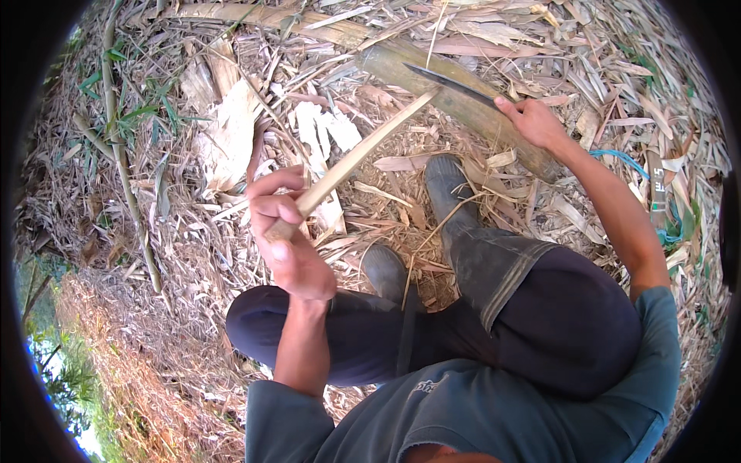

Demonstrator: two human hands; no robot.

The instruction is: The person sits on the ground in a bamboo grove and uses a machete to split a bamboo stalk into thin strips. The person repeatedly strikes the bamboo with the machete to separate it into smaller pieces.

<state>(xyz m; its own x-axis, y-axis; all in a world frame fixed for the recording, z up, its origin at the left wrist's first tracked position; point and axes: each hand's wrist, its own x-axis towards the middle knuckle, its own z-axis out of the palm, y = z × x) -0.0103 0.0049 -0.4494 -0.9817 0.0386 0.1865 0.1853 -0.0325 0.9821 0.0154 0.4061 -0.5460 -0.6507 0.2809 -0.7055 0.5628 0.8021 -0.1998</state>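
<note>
Right, both hands are busy out here over the leaf litter point(401, 185)! On the left side, the left hand point(292, 235) has its grip curled round the near end of a pale stick point(367, 150), fingers wrapped over it and the thumb folded in below. That stick slants up and away to the right, its far end meeting the edge of a thick brownish log point(482, 116) in this view; whether the two actually touch, I can't say. Over to the right hand point(534, 123), and its grip is closed in a fist on a knife point(454, 83), the handle hidden inside the fingers, the dark blade pointing up and left across the log, tip beyond the stick's far end. Blade and log overlap from up here, but contact between them can't be told. Down below, knees are bent in dark trousers point(575, 320), with two dark boots point(448, 189) on the ground just this side of the log. Off to the left, broad pale husks point(230, 139) lie scattered, and a slender stem point(116, 139) with green leaves runs along beyond them. Far right, a blue cord point(624, 158) curves through the debris, near the right forearm.
</note>
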